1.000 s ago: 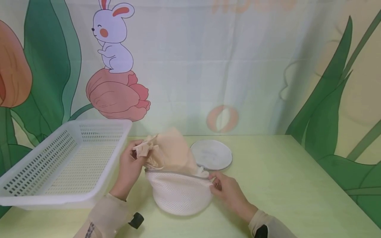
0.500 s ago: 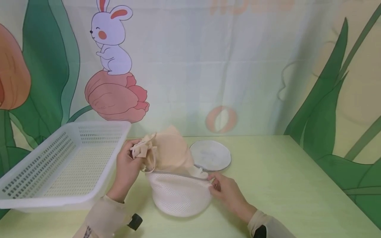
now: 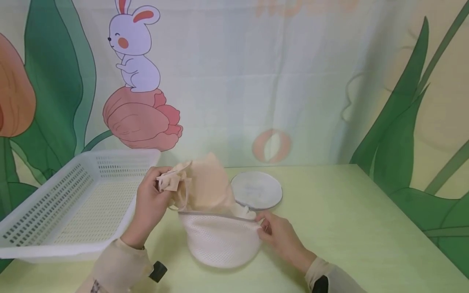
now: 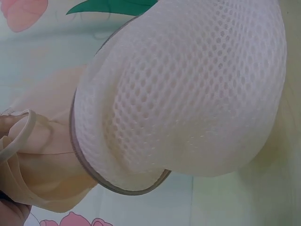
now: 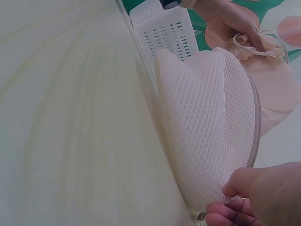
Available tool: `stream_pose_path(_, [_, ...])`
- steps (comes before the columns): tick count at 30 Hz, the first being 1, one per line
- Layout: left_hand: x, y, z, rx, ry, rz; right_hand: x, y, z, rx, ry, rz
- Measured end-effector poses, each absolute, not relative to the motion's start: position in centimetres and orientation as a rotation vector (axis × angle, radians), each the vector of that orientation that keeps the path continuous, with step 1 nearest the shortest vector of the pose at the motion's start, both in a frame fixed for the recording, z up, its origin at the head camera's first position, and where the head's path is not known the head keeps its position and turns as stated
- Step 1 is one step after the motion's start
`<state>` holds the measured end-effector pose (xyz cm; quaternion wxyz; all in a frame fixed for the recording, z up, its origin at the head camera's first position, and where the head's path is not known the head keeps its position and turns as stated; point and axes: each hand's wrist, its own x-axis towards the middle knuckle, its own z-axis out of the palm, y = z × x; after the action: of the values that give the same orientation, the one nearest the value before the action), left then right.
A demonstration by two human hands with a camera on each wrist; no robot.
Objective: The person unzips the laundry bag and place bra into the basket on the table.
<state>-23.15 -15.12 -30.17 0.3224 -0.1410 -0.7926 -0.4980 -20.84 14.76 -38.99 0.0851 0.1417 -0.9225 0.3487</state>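
A white honeycomb-mesh laundry bag [image 3: 221, 240] stands unzipped on the table, its grey zip edge around the mouth. Its round lid [image 3: 256, 189] lies folded back behind it. From the mouth rises a smooth beige bra [image 3: 210, 185] with thin straps; its lower part is hidden in the bag. My left hand [image 3: 152, 201] grips the bunched strap end at the bag's upper left. My right hand [image 3: 283, 240] pinches the bag's right edge by the zip. In the right wrist view, the right thumb and fingers [image 5: 240, 181] hold the mesh.
On the left stands a white slatted plastic basket [image 3: 55, 250], close to my left forearm. A printed cloth backdrop [image 3: 227, 81] with a rabbit and tulips hangs behind the pale green table [image 3: 348, 228].
My left hand has drawn the bunched end of the bra leftward and slightly up. The right hand has stayed at the bag's edge, and the bag has hardly moved.
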Motion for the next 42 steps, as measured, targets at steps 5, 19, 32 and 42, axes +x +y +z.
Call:
stream_pose_path(5, [-22.9, -15.5, -29.0, -0.382, -2.095, -1.238, -21.0, 14.8, -39.1, 0.420, -2.752, 1.030])
stream_pose_path(19, [-22.1, -17.9, -25.9, -0.361, -2.185, -1.148, -20.9, 14.8, -39.0, 0.439, -2.738, 1.035])
stream_pose_path(32, [-22.1, -21.6, -25.7, -0.114, -2.233, -1.095, -20.9, 14.9, -39.2, 0.446, -2.735, 1.010])
stream_pose_path(42, [-22.2, -25.3, -26.2, 0.182, -2.218, -1.119, -20.9, 14.8, -39.2, 0.431, -2.743, 1.020])
